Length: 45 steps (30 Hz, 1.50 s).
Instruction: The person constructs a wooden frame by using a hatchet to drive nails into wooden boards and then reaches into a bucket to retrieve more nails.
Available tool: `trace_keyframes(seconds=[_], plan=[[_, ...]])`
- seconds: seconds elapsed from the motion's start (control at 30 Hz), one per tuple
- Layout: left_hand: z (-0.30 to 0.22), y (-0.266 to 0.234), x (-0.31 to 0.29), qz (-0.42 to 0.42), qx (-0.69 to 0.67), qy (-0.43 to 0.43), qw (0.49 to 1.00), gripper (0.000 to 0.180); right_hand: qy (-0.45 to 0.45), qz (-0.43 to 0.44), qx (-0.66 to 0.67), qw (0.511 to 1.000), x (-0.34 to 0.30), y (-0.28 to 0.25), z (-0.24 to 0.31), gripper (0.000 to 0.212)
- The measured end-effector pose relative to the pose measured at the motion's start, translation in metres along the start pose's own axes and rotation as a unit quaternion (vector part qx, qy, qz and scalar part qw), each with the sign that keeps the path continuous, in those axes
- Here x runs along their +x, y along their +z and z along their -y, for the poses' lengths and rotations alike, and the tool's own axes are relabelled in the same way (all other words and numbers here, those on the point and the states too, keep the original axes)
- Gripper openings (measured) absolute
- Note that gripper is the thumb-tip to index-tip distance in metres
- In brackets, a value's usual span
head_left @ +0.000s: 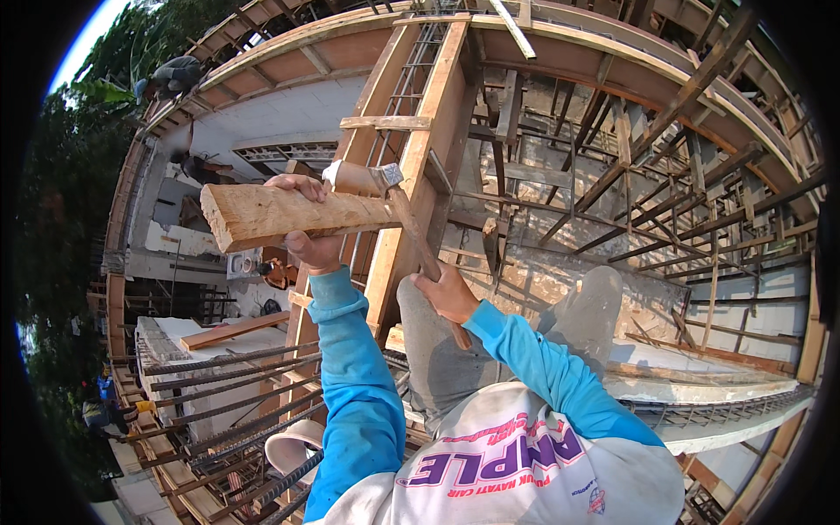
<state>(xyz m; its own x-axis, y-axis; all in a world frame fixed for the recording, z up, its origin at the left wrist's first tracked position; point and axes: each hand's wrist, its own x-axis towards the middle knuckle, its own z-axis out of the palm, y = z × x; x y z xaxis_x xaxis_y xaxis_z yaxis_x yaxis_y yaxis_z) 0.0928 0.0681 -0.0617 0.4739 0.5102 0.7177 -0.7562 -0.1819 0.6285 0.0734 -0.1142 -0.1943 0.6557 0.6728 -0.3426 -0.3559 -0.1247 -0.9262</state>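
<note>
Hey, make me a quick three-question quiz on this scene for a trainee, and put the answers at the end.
1. True or false: the right hand is empty.
2. What does the left hand hold?
A) A trowel
B) A piece of wood
C) A coil of rope
3. Fill in the colour: both of the person's sleeves are ____.

Key:
1. False; it grips a wooden-handled tool.
2. B
3. Blue

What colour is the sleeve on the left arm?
The left sleeve is bright blue, best seen in the head view.
</note>
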Motion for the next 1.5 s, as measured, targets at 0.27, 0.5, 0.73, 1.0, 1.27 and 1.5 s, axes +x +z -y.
trace_keyframes(seconds=[0.27,0.5,0.73,1.0,1.27,1.5], plan=[[0.000,0.009,-0.001,0.009,-0.004,-0.013,1.000,0.073,-0.267,-0.081,0.038,0.960,-0.001,-0.007,0.024,0.030],[-0.005,-0.006,0.002,-0.012,-0.015,-0.004,1.000,0.072,0.050,0.018,-0.091,0.994,0.008,-0.007,-0.027,0.041],[-0.015,0.009,-0.001,-0.015,0.002,0.042,0.999,0.072,-0.052,0.024,-0.136,0.989,0.021,-0.018,-0.016,0.031],[-0.003,0.002,0.001,-0.004,0.019,0.011,1.000,0.073,-0.097,-0.054,-0.165,0.980,0.018,-0.014,-0.038,0.044],[-0.004,-0.007,0.000,-0.022,0.030,0.029,0.999,0.074,-0.236,-0.057,-0.008,0.970,-0.009,-0.004,0.040,0.040],[0.012,-0.029,-0.033,-0.061,-0.021,-0.062,0.996,0.071,0.151,0.040,-0.126,0.980,0.012,-0.012,-0.050,0.036]])
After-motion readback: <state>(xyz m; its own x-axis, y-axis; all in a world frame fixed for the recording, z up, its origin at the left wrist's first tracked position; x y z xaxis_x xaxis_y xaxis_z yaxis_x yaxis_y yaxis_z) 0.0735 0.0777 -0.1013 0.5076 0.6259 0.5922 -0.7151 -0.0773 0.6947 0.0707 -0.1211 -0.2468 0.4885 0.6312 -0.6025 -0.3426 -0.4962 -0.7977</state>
